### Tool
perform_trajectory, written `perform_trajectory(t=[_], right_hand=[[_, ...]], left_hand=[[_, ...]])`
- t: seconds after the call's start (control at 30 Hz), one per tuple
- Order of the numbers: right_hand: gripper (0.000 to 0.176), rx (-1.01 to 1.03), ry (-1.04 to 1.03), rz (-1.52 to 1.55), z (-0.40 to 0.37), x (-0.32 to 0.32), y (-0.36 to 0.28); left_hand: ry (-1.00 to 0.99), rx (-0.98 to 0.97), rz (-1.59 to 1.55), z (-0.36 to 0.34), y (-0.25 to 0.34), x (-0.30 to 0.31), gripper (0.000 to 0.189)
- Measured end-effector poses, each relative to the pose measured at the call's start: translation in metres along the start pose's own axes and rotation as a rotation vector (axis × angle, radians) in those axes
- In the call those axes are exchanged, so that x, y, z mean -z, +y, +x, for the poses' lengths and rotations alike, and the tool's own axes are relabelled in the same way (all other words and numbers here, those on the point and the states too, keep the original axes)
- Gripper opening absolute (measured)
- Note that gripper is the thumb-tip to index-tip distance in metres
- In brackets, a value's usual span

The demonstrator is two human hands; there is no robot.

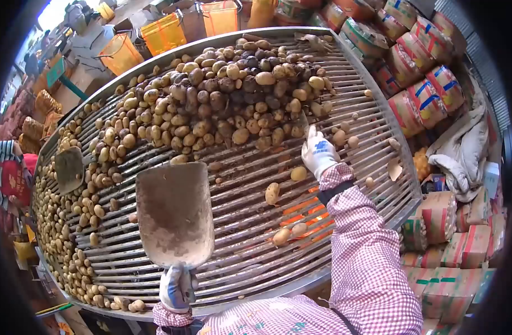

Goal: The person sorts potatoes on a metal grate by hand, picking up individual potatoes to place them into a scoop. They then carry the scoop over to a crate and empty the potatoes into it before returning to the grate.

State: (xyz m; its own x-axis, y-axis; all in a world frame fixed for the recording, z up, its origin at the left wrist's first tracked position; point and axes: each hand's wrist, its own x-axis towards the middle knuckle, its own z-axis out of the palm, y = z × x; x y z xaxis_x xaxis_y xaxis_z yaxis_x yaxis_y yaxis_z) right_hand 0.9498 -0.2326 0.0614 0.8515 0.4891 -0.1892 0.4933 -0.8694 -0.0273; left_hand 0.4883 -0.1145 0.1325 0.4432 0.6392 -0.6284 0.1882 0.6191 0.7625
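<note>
Potatoes [233, 95] lie heaped across the far half of a big round worktop [250, 262] made of metal bars, with its rim curving round the near and right sides. The left hand [176, 287], in a white glove, is at the near rim, and its fingers are closed around the handle of a worn metal scoop [175, 215]. The scoop's broad, dusty blade points away from the person and hangs over the bars, short of the heap. The right hand [318, 155], also gloved, reaches out on a checked sleeve [367, 262] to the near right edge of the heap. A thin grey strip [304, 120] shows just above it, but whether the fingers are closed on it cannot be told. A few loose potatoes [272, 193] lie scattered on the bars between the two hands and under the right forearm. Smaller potatoes [60, 234] crowd the left rim in a long band, and a second scoop [70, 168] rests among them, near a person in red [10, 178] at the left edge. Filled sacks [418, 72] are stacked beyond the right rim, with a pale cloth [462, 148] draped beside them and cartons [462, 251] below. Orange crates [163, 33] stand beyond the far rim.
</note>
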Motion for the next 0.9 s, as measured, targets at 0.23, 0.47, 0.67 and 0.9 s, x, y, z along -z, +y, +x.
perform_trajectory(t=[0.23,0.47,0.67,0.9], right_hand=[[0.063,0.286,0.108,0.03,-0.042,-0.019,-0.004],[0.046,0.863,-0.152,0.325,-0.133,-0.021,-0.085],[0.052,0.531,0.23,0.193,-0.06,0.005,-0.033],[0.042,0.088,0.144,-0.059,0.042,0.074,0.02]], left_hand=[[-0.11,-0.073,-0.064,0.006,0.002,-0.024,0.039],[0.0,-0.184,-0.061,-0.002,0.004,-0.039,0.028],[-0.013,-0.095,-0.216,-0.004,0.011,-0.026,0.028],[-0.143,0.079,-0.146,0.006,0.004,-0.048,0.036]])
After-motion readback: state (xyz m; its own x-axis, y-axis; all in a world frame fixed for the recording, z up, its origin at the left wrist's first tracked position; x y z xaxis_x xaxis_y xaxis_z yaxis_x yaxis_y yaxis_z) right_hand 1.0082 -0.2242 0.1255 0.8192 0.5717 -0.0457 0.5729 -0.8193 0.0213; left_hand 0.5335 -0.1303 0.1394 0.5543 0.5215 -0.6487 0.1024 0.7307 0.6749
